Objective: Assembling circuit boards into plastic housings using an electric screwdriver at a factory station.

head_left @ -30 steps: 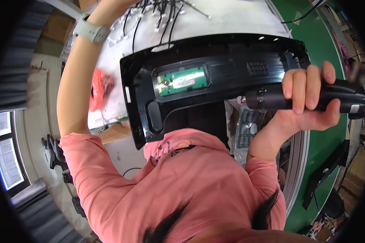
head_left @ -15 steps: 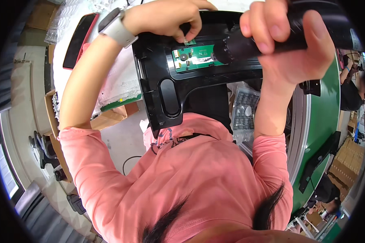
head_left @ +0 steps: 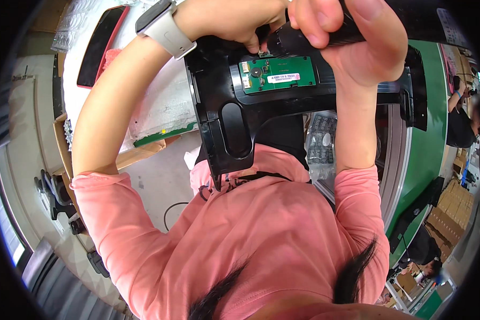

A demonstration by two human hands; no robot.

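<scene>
A black plastic housing point(head_left: 210, 114) with an oval slot lies across my lap and the table edge. In its recess sits a green circuit board point(head_left: 298, 65) with a white label and a round black component. My right hand point(head_left: 362, 48) is wrapped round a thick black electric screwdriver point(head_left: 293, 42), which points left. Its tip end is close to the fingertips of my left hand point(head_left: 232, 20). Those fingertips are closed on a small green board piece point(head_left: 264, 54) just above the larger board. The screwdriver's exact contact point is hidden.
A red-edged dark panel point(head_left: 102, 45) lies on white foam wrap point(head_left: 149, 114) at the left. Below the housing is a clear bag of dark parts point(head_left: 321, 140). A green worktop point(head_left: 431, 122) runs along the right, with people and cardboard boxes point(head_left: 453, 205) beyond.
The screwdriver has moved up and left from the larger board towards my left fingertips, uncovering the white label. The housing has shifted slightly right, and my left hand has moved right.
</scene>
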